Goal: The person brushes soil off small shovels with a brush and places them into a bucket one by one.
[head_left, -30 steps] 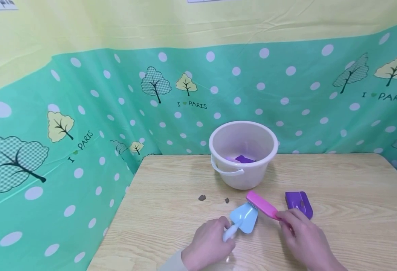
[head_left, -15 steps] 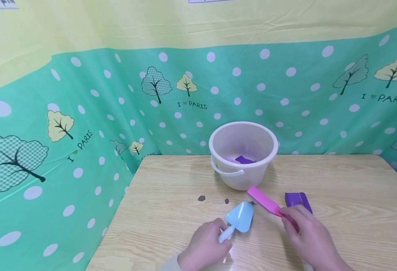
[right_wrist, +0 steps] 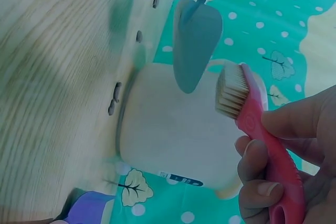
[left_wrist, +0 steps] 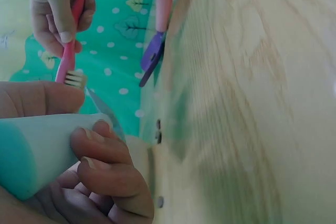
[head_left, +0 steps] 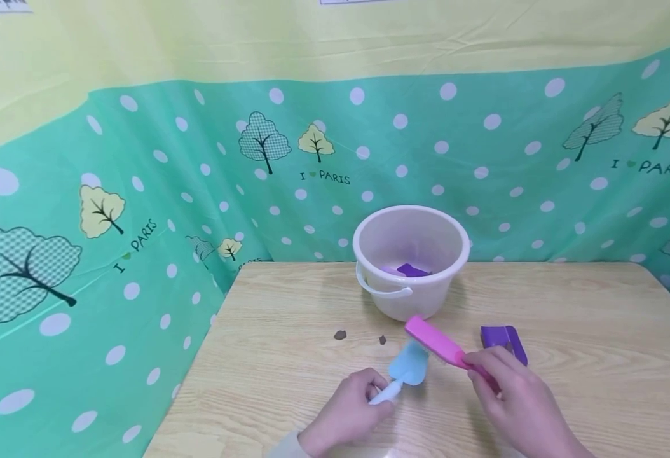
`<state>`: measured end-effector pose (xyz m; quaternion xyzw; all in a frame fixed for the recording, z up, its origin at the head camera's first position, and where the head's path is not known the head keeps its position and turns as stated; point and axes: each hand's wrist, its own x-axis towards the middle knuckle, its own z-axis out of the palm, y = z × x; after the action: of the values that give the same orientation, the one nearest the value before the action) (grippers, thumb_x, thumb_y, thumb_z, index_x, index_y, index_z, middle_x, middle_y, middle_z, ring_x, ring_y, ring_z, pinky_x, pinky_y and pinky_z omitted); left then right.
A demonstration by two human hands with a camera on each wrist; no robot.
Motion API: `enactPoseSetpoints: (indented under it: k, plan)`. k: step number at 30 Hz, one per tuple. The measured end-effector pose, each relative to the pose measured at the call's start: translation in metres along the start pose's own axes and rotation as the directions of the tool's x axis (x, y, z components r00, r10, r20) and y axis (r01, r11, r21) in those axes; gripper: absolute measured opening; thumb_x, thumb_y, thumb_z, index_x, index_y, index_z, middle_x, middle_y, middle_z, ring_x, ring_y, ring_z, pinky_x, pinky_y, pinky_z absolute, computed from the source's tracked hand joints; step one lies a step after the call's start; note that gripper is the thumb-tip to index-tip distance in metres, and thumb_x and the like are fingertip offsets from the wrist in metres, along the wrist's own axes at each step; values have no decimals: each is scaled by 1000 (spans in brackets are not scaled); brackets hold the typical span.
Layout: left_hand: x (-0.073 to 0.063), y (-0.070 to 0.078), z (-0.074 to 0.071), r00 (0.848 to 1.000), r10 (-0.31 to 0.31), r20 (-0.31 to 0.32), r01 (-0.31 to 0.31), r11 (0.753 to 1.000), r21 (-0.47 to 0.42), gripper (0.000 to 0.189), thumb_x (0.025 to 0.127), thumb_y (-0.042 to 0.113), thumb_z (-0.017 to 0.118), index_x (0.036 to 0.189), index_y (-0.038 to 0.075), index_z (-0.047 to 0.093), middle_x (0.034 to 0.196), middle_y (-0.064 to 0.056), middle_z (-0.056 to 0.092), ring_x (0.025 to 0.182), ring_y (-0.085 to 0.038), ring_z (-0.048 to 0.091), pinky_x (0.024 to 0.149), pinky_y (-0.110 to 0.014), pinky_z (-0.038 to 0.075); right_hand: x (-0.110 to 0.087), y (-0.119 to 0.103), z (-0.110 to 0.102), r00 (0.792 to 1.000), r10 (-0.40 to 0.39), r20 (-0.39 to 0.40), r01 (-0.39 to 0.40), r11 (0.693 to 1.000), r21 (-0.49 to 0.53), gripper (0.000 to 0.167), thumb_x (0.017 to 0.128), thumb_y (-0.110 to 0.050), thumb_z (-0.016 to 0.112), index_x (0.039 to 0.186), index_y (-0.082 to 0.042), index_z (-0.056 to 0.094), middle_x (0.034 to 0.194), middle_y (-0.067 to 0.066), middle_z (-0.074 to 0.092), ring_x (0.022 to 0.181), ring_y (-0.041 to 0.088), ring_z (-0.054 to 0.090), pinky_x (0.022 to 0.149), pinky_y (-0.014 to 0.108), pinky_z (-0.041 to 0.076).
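Observation:
My left hand point(head_left: 349, 404) grips the pale handle of a small light-blue trowel point(head_left: 409, 364). In the right wrist view the trowel's blade point(right_wrist: 197, 45) is tilted and raised off the table. My right hand point(head_left: 518, 397) holds a pink brush point(head_left: 438, 341) by its handle, with the brush head over the blade's far edge in the head view. Pale bristles point(right_wrist: 232, 92) face the trowel, apart from it in the right wrist view. Dark crumbs point(head_left: 341, 334) lie on the wooden table; several more crumbs point(right_wrist: 114, 98) show near the bucket's base.
A white bucket point(head_left: 409, 296) with its handle hanging down stands behind the hands, purple pieces point(head_left: 412, 270) inside. A purple shovel point(head_left: 501, 340) lies by my right hand, its pink handle point(left_wrist: 165, 1) visible in the left wrist view. A dotted curtain point(head_left: 312, 216) hangs behind.
The trowel has drawn away from the bristles, and its blade has tilted. The brush went right, then back left over the blade. A crumb seen beside the blade is now hidden in the head view.

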<state>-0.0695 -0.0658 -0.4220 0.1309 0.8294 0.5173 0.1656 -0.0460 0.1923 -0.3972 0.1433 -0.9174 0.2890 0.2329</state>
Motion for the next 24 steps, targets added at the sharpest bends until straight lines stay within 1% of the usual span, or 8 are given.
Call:
enactPoseSetpoints:
  k: [4,7,12,14,17,18,21,24]
  plan:
    - [0,0,1,999,-21,34,24,996,-91,20,76,12,72,91,6,59,64,6,54,50,-5,48,45,-20,42,1,-3,0,1000,2,5,-2,1000,-6,36,72,6,76,99,-18,69,91,-15,57,69,1,48,56,18,47]
    - [1,-1,2,998,-28,48,34,992,-118,24,76,11,73,93,6,58,65,6,55,51,-6,49,46,-21,42,2,-4,-1,1000,-5,0,5,1000,-1,36,72,5,76,99,-18,69,91,-15,56,70,1,48,55,16,45]
    - [3,-3,4,997,-48,58,56,990,-131,31,74,12,73,97,9,53,62,7,55,50,-6,47,46,-21,39,7,-5,0,997,-77,-32,78,996,41,36,72,6,74,99,-17,70,92,-15,56,70,-1,47,58,8,40]
    - [3,-3,5,997,-46,61,55,985,-161,31,74,10,73,97,8,53,62,6,55,49,-7,46,45,-21,38,8,-6,0,994,-98,-43,101,993,58,36,72,6,74,99,-17,70,93,-15,56,71,-1,47,60,6,38]
    - [3,-3,6,995,-55,88,75,965,-253,30,74,6,71,98,7,53,63,4,56,49,-8,47,45,-19,38,9,-8,0,995,-97,-38,99,993,66,36,72,6,74,100,-17,70,93,-16,56,71,-1,48,60,6,39]
    - [4,-3,6,993,-61,99,88,953,-291,29,74,4,70,99,6,54,64,3,57,50,-8,47,45,-19,38,9,-9,0,996,-88,-33,90,994,67,37,72,7,74,100,-18,70,93,-16,56,71,-1,48,60,6,38]
    - [4,-1,6,987,-82,135,130,905,-404,29,75,0,66,101,3,55,68,-1,59,52,-10,50,45,-18,41,8,-9,0,997,-79,-24,80,995,59,37,72,6,74,99,-18,70,93,-17,56,71,-1,48,60,6,38]
    - [4,1,7,987,-80,141,136,883,-449,28,75,-2,63,102,-1,55,69,-2,58,53,-10,51,46,-18,42,8,-9,0,996,-90,-25,91,994,54,37,72,6,74,99,-18,70,92,-16,56,71,-1,48,60,6,38]
